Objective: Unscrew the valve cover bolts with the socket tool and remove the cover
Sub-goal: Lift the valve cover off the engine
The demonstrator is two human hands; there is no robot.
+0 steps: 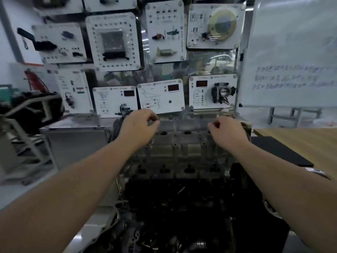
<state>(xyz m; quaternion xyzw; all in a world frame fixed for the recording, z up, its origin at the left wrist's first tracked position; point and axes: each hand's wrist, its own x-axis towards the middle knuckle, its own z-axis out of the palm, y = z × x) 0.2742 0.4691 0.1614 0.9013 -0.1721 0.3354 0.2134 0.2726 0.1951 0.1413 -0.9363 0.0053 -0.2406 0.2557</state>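
Far corners of the valve cover are being gripped by left hand and right hand, likely for lifting off.

No text is proving readable: handwritten lines are showing on the whiteboard at three o'clock, but blur is leaving every character illegible. Red digital displays are glowing on the white training panels at twelve o'clock, their digits and printed labels staying too small and smeared to make out.
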